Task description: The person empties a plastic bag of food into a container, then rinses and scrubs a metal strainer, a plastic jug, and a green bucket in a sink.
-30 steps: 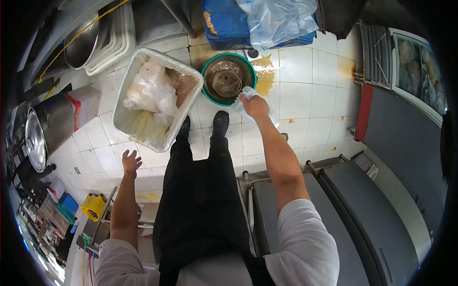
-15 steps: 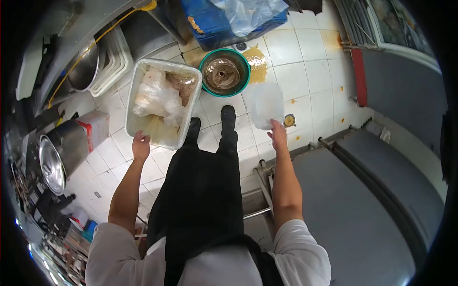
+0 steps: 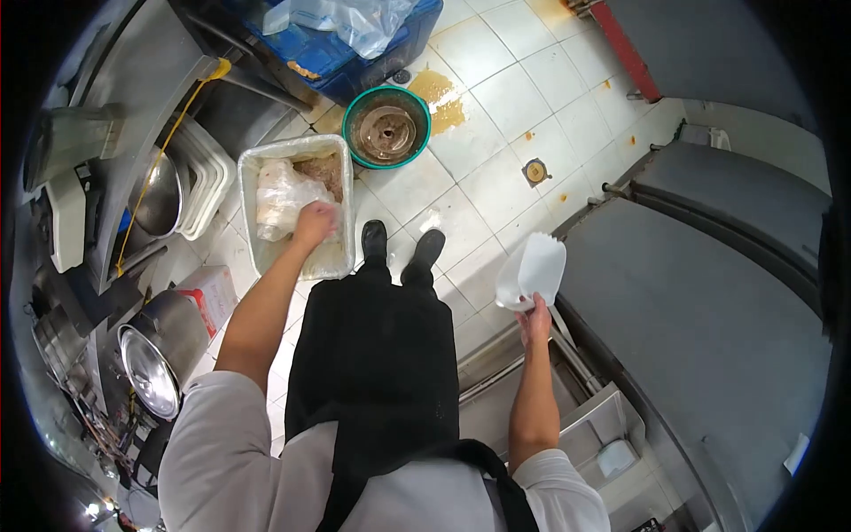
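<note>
Over floor tiles (image 3: 479,142), left fingers (image 3: 326,215) now clutch the bag (image 3: 285,197); right fingers (image 3: 538,307) still grasp the container (image 3: 534,269).

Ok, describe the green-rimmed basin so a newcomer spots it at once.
Start with the big blue container at the top of the picture. Just below it on the white tiled floor, right of the rectangular white tub, sits the basin. Its round shape and green rim set it apart from that boxy pale tub.

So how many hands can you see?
2: the left hand is at the plastic bag in the white tub; the right hand holds a white plastic container.
</note>
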The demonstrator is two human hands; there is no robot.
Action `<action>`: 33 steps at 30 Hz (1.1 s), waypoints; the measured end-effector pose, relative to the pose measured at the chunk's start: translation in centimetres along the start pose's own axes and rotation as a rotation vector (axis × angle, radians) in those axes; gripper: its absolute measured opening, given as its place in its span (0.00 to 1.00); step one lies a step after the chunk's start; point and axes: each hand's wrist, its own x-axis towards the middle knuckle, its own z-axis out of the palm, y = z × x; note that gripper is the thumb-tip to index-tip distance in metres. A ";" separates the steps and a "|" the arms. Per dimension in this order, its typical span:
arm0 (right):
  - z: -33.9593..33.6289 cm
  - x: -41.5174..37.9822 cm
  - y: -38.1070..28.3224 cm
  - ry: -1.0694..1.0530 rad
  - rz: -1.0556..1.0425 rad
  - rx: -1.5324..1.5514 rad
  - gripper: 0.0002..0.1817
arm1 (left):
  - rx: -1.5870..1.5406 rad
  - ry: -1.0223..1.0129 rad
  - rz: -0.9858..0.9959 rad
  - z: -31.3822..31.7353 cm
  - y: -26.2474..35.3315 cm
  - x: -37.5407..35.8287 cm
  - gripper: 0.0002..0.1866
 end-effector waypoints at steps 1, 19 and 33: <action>-1.1 0.5 1.5 0.038 0.029 -0.011 0.22 | -0.062 -0.034 -0.054 2.2 1.7 0.5 0.10; -4.5 8.9 21.5 0.205 0.416 -0.066 0.18 | -0.830 0.391 -0.257 17.8 -6.5 29.3 0.17; -3.0 9.2 9.6 0.050 0.168 -0.268 0.20 | -0.878 0.469 -0.380 18.2 -3.0 28.0 0.17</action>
